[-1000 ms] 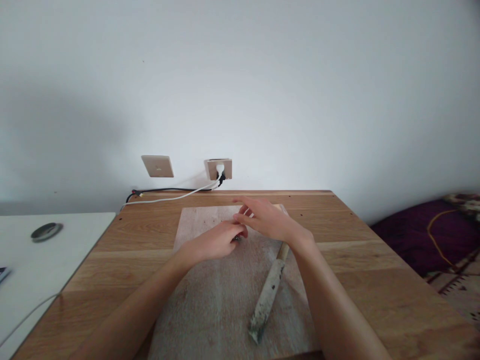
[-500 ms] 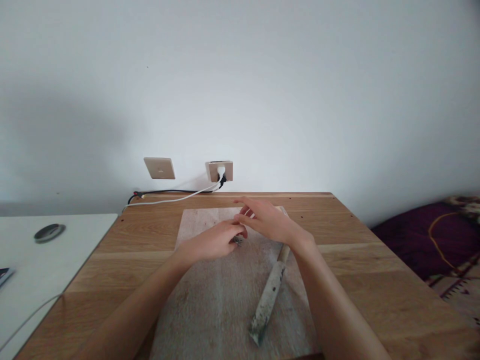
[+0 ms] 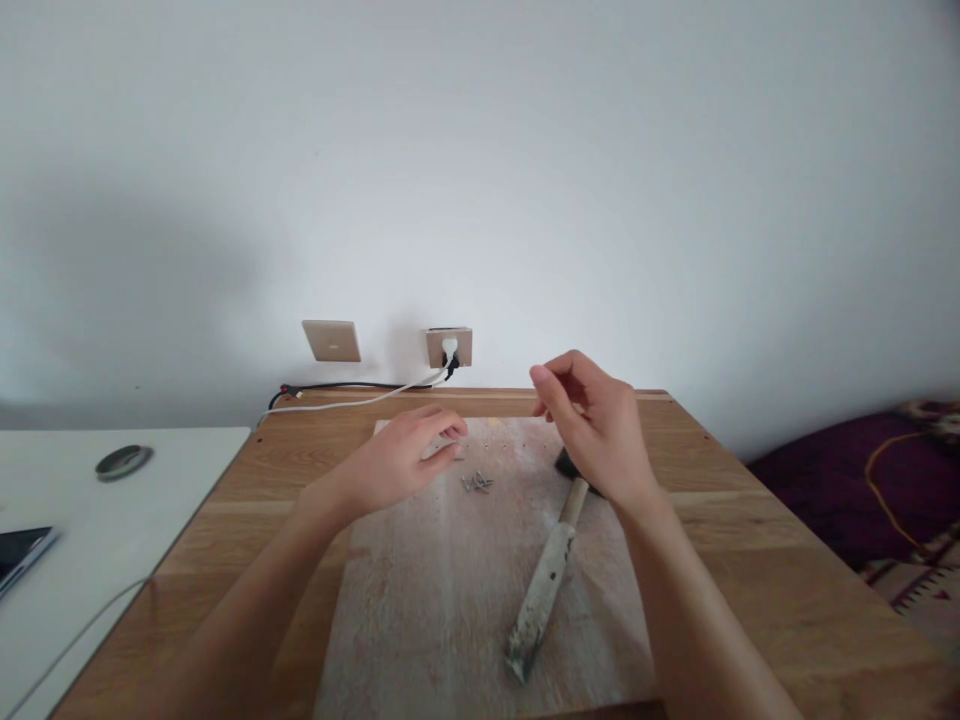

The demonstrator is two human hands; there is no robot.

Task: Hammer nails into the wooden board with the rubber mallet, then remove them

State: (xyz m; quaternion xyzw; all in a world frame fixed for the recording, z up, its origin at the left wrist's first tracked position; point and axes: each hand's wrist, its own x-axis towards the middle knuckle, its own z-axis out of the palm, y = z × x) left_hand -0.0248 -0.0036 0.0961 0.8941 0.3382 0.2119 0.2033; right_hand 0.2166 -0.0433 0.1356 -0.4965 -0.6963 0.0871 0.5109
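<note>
The nails (image 3: 478, 483) are looking light, stiff and maybe slippery; pinching their middles is likely best. They are lying on the board (image 3: 420, 600), near the left hand (image 3: 401, 455), whose thumb and fingers are sitting apart. The right hand (image 3: 604, 435) is curling farther off, by the hammer (image 3: 544, 580); I cannot tell if it is pinching anything.

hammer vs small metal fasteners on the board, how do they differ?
Size: the hammer is one long tool; the fasteners are several tiny pieces.
Colour: the hammer has a pale, dark-spotted grip; the fasteners look plain grey.
Visibility: the right hand partly hides the hammer's head; the fasteners' pile shows uncovered.
Shared: hammer handle and fasteners lie on the board.
</note>
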